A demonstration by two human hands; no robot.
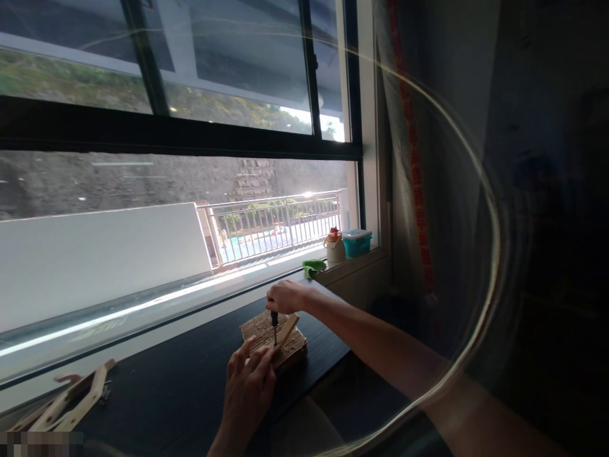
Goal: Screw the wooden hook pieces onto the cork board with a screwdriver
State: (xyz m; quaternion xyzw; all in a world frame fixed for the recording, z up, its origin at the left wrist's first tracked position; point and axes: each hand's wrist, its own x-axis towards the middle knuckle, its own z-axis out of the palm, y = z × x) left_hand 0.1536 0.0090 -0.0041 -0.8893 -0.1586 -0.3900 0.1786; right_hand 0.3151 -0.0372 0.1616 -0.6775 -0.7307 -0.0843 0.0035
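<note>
My right hand [287, 296] is closed around the top of a screwdriver [274, 319] with a dark handle. The screwdriver stands upright, its metal shaft pointing down at a narrow wooden strip [288, 329]. That strip lies slanted across a rough, ridged tan block [257, 326] on the dark table. From the near side, my left hand [250, 376] holds the lower end of the strip with bent fingers, against the block. Whether a screw sits under the tip is too small to make out.
Joined wooden strips [71, 403] lie at the table's left end, with small dark pieces [105, 392] beside them. A green cloth [314, 268], a bottle with an orange-red top [335, 247] and a teal box [356, 244] stand along the windowsill. The dark table [157, 381] ends at the right.
</note>
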